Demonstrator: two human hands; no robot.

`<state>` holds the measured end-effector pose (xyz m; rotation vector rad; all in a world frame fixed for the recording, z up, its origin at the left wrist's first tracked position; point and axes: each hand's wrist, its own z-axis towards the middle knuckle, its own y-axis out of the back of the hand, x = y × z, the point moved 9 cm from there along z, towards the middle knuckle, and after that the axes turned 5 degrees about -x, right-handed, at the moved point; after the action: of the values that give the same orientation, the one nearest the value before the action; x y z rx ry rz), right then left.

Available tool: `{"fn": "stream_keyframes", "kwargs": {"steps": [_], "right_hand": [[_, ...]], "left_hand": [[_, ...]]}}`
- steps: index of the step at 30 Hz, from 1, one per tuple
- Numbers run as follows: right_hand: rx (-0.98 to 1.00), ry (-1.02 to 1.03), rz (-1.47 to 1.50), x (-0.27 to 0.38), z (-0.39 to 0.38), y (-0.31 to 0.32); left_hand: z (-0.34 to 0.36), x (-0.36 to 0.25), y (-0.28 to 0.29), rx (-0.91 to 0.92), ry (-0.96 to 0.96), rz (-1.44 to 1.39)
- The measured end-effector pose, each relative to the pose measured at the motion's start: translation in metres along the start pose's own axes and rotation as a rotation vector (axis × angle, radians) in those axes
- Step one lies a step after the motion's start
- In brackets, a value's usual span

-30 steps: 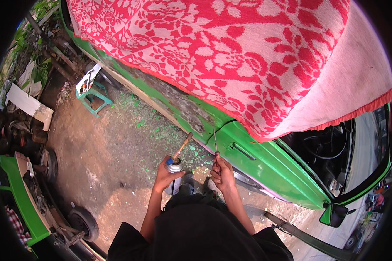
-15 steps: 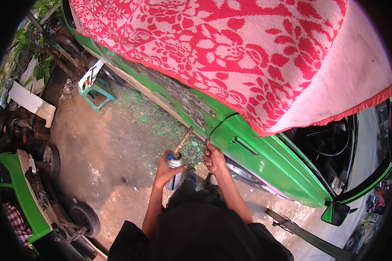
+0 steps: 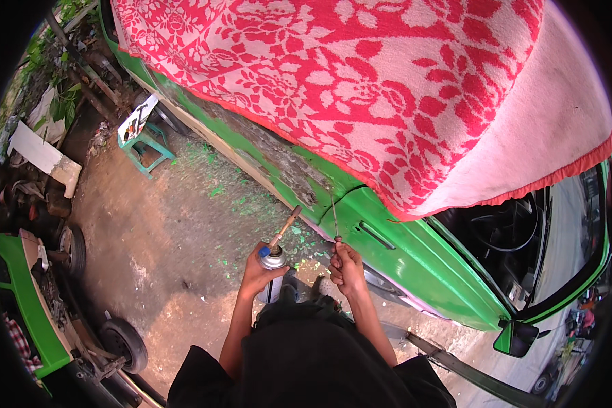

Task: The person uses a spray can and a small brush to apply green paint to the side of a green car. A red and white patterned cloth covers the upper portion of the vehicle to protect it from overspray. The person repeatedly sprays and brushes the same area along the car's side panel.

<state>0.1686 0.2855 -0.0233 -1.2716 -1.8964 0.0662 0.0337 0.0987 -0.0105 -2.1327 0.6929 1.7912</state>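
My left hand (image 3: 255, 275) is wrapped round the can of a gas blowtorch (image 3: 272, 289). The torch has a blue knob and a brass-coloured nozzle tube that slants up and right toward the car's lower edge. In my right hand (image 3: 349, 268) is a screwdriver (image 3: 335, 221) with a dark handle and a thin shaft. Its tip points at the green body panel, by the seam at the door's rear edge; whether it touches cannot be told. Before both hands stands a green car (image 3: 401, 258). Left of the door, its side panel (image 3: 279, 153) is stripped to patchy grey.
A red-and-white floral blanket (image 3: 360, 88) drapes over the car. Tools lie on a teal stool (image 3: 146, 146) at the far left. Paint flakes litter the ground beside the car. A wheel (image 3: 124, 343) and a green body part (image 3: 30, 306) are at lower left.
My right hand has moved slightly down and right, and the screwdriver's shaft now shows plainly against the panel. The view has shifted a little. My left hand still grips the torch.
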Motion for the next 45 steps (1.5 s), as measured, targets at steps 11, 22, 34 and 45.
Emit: {"fn": "stream_keyframes", "kwargs": {"steps": [11, 22, 34, 45], "right_hand": [[-0.074, 0.06, 0.104, -0.02, 0.01, -0.014], [0.014, 0.032, 0.036, -0.011, 0.018, -0.009], [-0.035, 0.03, 0.119, -0.019, 0.007, -0.013], [-0.054, 0.053, 0.085, -0.015, 0.006, -0.014]], "left_hand": [[0.007, -0.011, 0.003, 0.007, -0.05, 0.014], [0.014, -0.013, 0.031, -0.022, -0.019, 0.058], [0.016, -0.011, 0.012, 0.048, -0.044, 0.038], [0.023, -0.006, 0.014, 0.063, -0.019, 0.018]]}}
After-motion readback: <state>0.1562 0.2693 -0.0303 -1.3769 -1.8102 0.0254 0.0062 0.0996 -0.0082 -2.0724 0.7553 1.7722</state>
